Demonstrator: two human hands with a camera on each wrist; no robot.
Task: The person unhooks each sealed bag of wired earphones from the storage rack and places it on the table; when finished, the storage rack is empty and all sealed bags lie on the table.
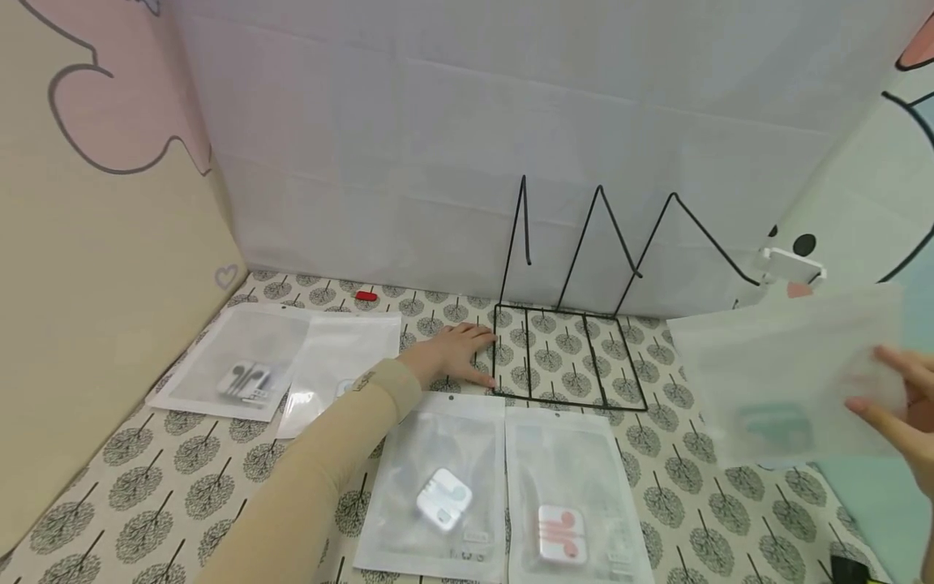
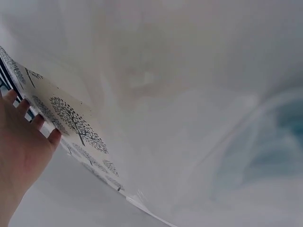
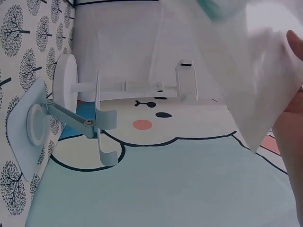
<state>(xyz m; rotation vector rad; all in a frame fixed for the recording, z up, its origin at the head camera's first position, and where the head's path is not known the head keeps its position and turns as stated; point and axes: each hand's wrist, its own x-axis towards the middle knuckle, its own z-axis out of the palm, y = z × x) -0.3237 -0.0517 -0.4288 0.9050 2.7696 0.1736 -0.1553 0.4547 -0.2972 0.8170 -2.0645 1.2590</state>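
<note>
My right hand (image 1: 908,397) pinches a frosted plastic bag (image 1: 788,357) by its right side, raised above the table's right end. A teal item shows blurred through that bag; its kind is hard to tell. With fingers spread, my left hand (image 1: 461,354) rests at the left edge of a black wire rack (image 1: 569,401), which has upright zigzag dividers. In front of the rack lie a bag with a white earphone case (image 1: 445,499) and a bag with pink earphones (image 1: 562,534). The left wrist view is mostly filled by a whitish plastic sheet (image 2: 156,142).
Two more frosted bags lie on the left, one holding white earphones (image 1: 244,380), the other partly behind my left sleeve (image 1: 314,487). A small red object (image 1: 366,296) sits near the back wall. Phone stands, one white (image 3: 66,85) and one light blue (image 3: 28,127), stand at the right.
</note>
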